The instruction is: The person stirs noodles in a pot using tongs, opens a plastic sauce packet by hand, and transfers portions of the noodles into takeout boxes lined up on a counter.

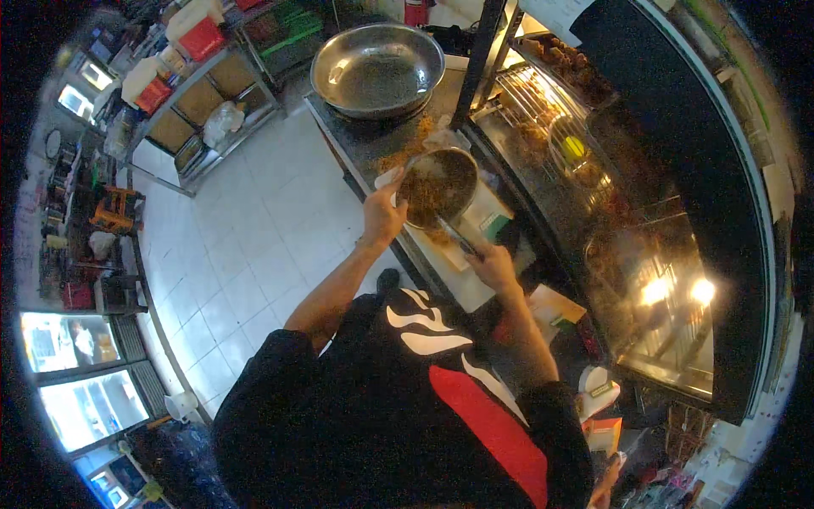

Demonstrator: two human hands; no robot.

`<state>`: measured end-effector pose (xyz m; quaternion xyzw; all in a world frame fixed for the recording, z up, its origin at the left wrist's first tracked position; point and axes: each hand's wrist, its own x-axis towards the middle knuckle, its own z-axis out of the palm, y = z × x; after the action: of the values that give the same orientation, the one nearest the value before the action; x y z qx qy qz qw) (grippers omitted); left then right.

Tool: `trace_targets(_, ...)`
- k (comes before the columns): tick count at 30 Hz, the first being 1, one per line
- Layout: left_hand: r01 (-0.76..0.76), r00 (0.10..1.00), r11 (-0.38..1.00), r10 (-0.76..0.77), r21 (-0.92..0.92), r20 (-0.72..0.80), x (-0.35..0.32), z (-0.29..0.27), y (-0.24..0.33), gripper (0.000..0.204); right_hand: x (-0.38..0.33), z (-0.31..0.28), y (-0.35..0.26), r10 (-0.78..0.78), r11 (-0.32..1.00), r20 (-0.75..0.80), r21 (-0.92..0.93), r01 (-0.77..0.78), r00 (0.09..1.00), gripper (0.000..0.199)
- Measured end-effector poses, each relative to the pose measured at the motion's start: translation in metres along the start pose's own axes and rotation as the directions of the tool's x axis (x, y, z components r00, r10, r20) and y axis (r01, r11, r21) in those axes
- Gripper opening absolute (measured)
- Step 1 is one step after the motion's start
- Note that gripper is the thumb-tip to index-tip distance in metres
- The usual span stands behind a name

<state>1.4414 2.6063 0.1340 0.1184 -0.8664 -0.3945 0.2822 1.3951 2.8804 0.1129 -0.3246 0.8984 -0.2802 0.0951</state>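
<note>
The bowl [438, 185] sits on the counter [373, 140] between the left hand [383, 212] and right hand [492, 265], with the wok [377, 68] farther away and the wire rack [530, 102] to the right.

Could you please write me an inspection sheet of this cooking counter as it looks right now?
Surface: dark metal counter, strewn with brownish crumbs.
Job's things: small round metal bowl of brown food, tilted; slim metal tongs reaching into it.
Clutter: large empty steel wok behind; white cutting board underneath; wire rack with fried pieces to the right.
Grippers: left hand holds the bowl's rim; right hand grips the tongs.
Cables: nothing seen.
Surroundings: white tiled floor, metal shelving with red boxes, lit glass display case.
</note>
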Motion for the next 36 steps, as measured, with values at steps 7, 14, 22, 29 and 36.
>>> trace_targets(7,0.084,0.988,0.995,-0.09,0.059,0.122,-0.002,-0.009,0.011,0.064,0.017,-0.012,-0.005,0.165,0.806,0.004,0.575,-0.137,0.986,0.024)
trace_targets(14,0.104,0.994,0.994,-0.103,-0.031,0.037,-0.009,-0.009,-0.003,0.063,-0.002,-0.038,-0.037,0.12,0.987,0.027,-0.115,-0.117,0.992,0.017)
trace_targets(22,0.017,0.992,0.997,-0.007,-0.074,0.128,-0.009,0.003,-0.008,0.064,0.021,-0.074,-0.007,0.095,0.919,-0.128,-0.37,-0.136,0.987,0.023)
trace_targets(29,-0.244,0.969,0.966,0.247,-0.079,0.027,-0.001,0.019,-0.015,0.066,0.001,-0.049,0.031,0.061,0.986,-0.212,-0.137,-0.091,0.975,0.029)
trace_targets(36,-0.215,0.974,0.972,0.221,-0.094,0.053,0.009,0.022,-0.016,0.058,0.013,-0.042,0.008,-0.084,0.97,-0.118,-0.235,0.054,0.989,0.017)
